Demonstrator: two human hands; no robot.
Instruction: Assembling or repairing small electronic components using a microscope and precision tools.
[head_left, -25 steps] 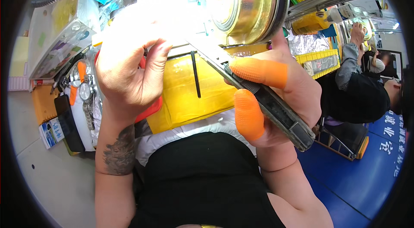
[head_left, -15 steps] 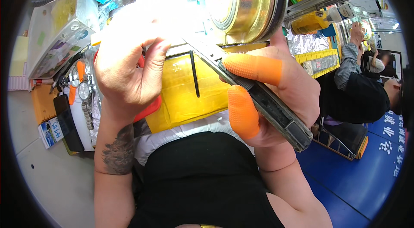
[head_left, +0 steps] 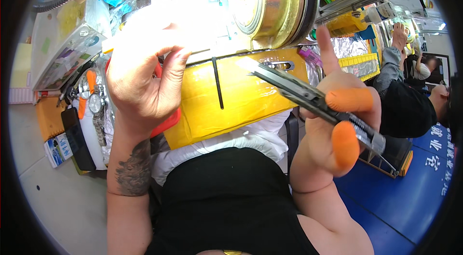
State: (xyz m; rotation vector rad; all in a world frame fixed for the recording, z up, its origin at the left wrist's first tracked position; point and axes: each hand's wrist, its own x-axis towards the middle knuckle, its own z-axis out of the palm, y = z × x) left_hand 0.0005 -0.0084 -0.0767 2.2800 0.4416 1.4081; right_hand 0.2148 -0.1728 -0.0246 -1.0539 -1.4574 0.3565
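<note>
My right hand (head_left: 345,108), with orange rubber cots on two digits, is closed around a utility knife (head_left: 313,98); one bare finger sticks up. The knife's blade slants up and left over a yellow-covered board (head_left: 241,100). My left hand (head_left: 144,71) is held above the board's left end with its fingers curled in. Strong glare washes out those fingertips, so what they pinch is hidden. A thin black strip (head_left: 218,83) lies on the board, and a slotted metal piece (head_left: 281,65) sits by its far edge. Something red (head_left: 171,122) shows under my left wrist.
A large brass-coloured cylinder (head_left: 275,4) stands behind the board. To the left are a white drawer unit (head_left: 67,57), a watch (head_left: 96,103), orange-handled tool (head_left: 90,81) and phone (head_left: 77,139). A yellow bottle (head_left: 345,23) and another person (head_left: 400,105) are at the right.
My right hand has drawn the knife back to the right and down, away from my left hand, uncovering the slotted metal piece. My left hand has stayed nearly still.
</note>
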